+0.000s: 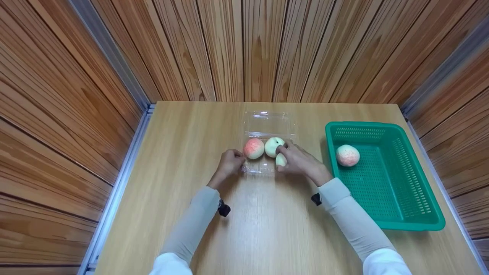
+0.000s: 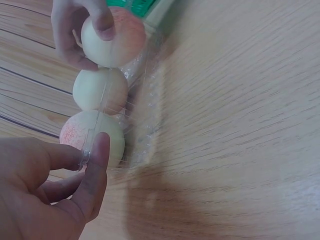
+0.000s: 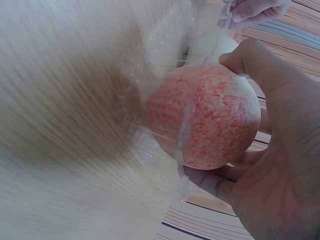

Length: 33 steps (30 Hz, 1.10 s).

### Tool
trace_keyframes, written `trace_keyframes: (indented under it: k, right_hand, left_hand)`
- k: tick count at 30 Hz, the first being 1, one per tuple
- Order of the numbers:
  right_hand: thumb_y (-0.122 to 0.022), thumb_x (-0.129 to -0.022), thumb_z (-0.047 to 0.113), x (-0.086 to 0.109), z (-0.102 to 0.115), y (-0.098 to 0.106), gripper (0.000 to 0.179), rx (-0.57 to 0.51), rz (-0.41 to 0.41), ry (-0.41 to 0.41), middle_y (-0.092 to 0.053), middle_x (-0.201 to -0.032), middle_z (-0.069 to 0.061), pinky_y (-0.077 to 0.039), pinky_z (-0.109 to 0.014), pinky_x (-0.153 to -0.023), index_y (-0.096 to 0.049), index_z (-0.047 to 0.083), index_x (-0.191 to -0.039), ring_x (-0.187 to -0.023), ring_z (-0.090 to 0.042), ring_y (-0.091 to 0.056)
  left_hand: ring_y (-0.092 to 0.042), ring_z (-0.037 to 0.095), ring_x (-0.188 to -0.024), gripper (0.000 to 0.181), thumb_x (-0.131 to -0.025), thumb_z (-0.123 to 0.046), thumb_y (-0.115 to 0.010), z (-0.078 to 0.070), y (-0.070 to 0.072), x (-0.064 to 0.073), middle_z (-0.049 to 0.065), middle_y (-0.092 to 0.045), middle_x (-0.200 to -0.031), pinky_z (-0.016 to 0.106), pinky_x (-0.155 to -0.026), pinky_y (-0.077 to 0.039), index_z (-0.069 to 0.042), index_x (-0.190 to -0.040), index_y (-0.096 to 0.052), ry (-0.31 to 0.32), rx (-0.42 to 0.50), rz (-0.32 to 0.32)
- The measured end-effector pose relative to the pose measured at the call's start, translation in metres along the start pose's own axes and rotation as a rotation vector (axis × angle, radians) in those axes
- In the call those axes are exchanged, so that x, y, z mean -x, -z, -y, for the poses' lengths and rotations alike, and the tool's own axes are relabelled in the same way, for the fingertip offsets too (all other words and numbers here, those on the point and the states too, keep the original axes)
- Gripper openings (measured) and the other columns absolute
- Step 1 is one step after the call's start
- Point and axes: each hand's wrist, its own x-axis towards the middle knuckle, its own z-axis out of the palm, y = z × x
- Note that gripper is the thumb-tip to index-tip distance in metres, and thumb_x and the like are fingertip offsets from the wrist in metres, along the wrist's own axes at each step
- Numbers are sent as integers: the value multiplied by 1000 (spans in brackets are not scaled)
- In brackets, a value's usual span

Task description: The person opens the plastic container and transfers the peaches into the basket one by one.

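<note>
Holding grey-sleeved arms (image 1: 193, 219) over a pale wood-grain tabletop (image 1: 263, 236). Pinching the nine o'clock edge of an open, clear plastic hinged container (image 1: 259, 167) with the left hand (image 1: 230, 163). Gripping a round, red-speckled cream peach (image 1: 281, 160) with the right hand (image 1: 301, 159), thumb and fingers curled round it, at the container's three o'clock end. Having inside, too, a round red-and-cream peach (image 1: 253, 148) toward nine and a round cream peach (image 1: 272, 146) between. Having, out at three, a green rectangular plastic basket (image 1: 382, 125), with a round pink-speckled peach (image 1: 347, 155) toward its ten o'clock. Facing a brown plank wall (image 1: 256, 49) at twelve.
</note>
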Motion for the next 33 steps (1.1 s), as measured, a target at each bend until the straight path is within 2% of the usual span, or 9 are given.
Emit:
trace_keyframes:
  k: [3,5,10,14,23,33]
  right_hand:
    - [-78,-94,35,0,1,2,55,13,21,-35,-55,-135,-20,-58,-52,-98,-58,11,-140,-113,-35,-59]
    - [-76,-94,35,0,0,3,57,16,30,-40,-59,-130,-19,-59,-50,-95,-56,10,-142,-108,-33,-61]
    - [-78,-94,32,-1,-1,4,59,11,35,2,-67,-119,-17,-59,-44,-89,-53,6,-141,-98,-29,-64]
    - [-82,-92,29,-2,-3,5,58,2,29,32,-67,-115,-16,-59,-45,-87,-54,6,-138,-96,-29,-63]
    - [-89,-88,33,-3,-2,8,65,-5,13,44,-64,-123,-15,-60,-50,-97,-57,7,-138,-106,-31,-63]
    - [-92,-84,39,-2,1,12,67,54,-56,85,-65,-128,-19,-59,-50,-99,-62,4,-132,-110,-34,-61]
  left_hand:
    - [-64,17,-71,15,-104,-4,-60,1,0,0,10,-68,-91,22,-51,-45,4,-113,-69,-20,0,0]
    - [-67,21,-76,14,-105,-5,-60,0,0,1,14,-71,-97,23,-53,-46,2,-114,-68,-2,1,5]
    - [-72,28,-86,15,-106,-7,-60,-1,0,0,16,-72,-104,25,-56,-48,-1,-118,-68,38,-2,17]
    - [-69,24,-83,16,-106,-8,-61,-2,-1,0,11,-70,-99,26,-57,-49,-2,-118,-68,53,-11,19]
    - [-66,20,-77,16,-105,-7,-61,-2,-1,1,10,-69,-95,30,-60,-51,-1,-118,-69,36,-21,8]
    - [-62,16,-68,14,-105,-6,-63,-2,-2,-2,10,-68,-91,24,-48,-46,2,-115,-69,48,-3,4]
